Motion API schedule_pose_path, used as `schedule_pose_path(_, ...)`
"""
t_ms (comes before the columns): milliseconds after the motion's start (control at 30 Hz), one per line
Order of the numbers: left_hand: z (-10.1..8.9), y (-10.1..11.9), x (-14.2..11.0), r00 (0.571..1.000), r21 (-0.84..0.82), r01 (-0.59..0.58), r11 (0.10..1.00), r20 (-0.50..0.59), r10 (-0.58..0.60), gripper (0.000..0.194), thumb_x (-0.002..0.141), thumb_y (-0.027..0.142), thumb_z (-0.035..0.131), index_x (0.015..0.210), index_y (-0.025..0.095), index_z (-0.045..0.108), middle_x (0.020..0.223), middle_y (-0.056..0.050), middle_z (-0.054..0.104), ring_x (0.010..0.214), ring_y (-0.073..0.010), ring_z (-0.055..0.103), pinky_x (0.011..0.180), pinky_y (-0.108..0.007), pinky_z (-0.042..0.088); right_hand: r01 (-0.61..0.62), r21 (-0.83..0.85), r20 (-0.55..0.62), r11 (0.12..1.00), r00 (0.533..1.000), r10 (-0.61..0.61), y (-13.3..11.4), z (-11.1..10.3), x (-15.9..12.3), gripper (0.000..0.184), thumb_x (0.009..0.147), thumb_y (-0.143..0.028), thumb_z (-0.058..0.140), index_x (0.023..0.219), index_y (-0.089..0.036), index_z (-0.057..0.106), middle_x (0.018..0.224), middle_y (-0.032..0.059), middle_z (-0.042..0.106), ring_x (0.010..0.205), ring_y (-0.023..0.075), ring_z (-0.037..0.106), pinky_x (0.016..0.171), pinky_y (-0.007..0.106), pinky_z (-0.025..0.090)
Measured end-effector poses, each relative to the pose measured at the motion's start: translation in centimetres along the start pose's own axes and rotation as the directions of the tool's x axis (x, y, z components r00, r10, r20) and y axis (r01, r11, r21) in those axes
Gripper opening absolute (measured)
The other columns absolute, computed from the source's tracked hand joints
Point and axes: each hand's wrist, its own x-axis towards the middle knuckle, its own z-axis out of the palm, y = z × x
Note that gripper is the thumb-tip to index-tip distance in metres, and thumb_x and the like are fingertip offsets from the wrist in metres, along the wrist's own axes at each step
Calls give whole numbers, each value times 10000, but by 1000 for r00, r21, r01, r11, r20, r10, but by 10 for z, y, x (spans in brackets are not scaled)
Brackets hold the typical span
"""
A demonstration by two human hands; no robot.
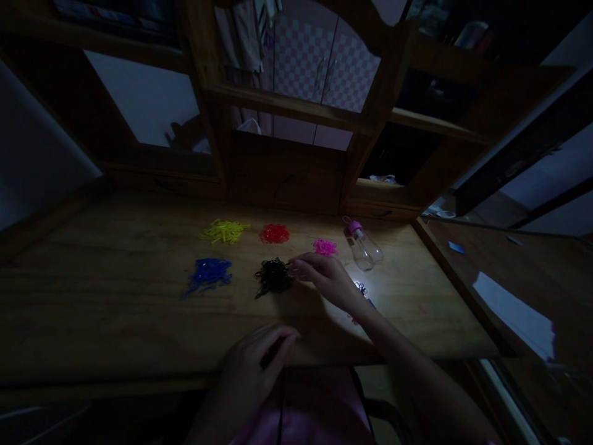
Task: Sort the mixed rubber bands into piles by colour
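My right hand (322, 275) reaches over the wooden table, its fingertips pinched together at the right edge of a pile of black loop-like pieces (273, 276). Whatever lies between those fingertips is too small and dark to make out. Lower down, at the table's front edge, my left hand (262, 355) is curled with thumb and forefinger tips meeting; nothing shows between them. Left of the black pile is a blue pile (210, 273). Behind are yellow (225, 231), red (274, 233) and pink (325, 247) piles of similar thin pieces.
A clear bottle with a pink cap (364, 247) lies beyond my right forearm. Some small mixed pieces (360, 288) sit partly hidden behind that forearm. Wooden shelving (287, 173) rises at the table's back. White paper (514, 315) lies on a surface to the right. The light is dim.
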Motion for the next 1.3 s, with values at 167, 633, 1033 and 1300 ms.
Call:
schedule_pose_path(167,0,-1,-1,1000,8,11,1000,11,-11,189,960,338,500,982,278,678,938,9,723,840,-153,676,821,-249,520,-119,157,-4,980,993,121,-1,-42,-16,340,934,-448,545,1093,-180,681,1151,118,689,906,200,724,771,318,593)
schedule_pose_path(633,1,-3,-2,998,-2,27,1000,50,-27,196,974,352,480,1002,286,661,982,15,710,905,-148,664,857,-243,497,132,-665,24,735,988,-155,25,-95,-49,279,896,-128,561,1124,-231,683,1108,65,698,1015,201,645,900,357,505)
schedule_pose_path(1033,0,-3,-3,998,31,22,999,54,-24,206,976,364,470,1007,287,658,984,16,712,896,-150,669,852,-253,503,277,-887,298,369,955,0,8,-80,-23,157,828,-53,565,925,-152,640,936,90,652,899,208,567,808,332,413)
schedule_pose_path(1300,1,-5,-1,1000,35,-2,999,23,2,203,970,366,483,984,280,666,940,8,719,878,-156,673,836,-253,510,279,-865,304,417,953,-8,14,-87,-23,131,765,-46,576,827,-160,588,862,69,626,831,174,555,732,269,409)
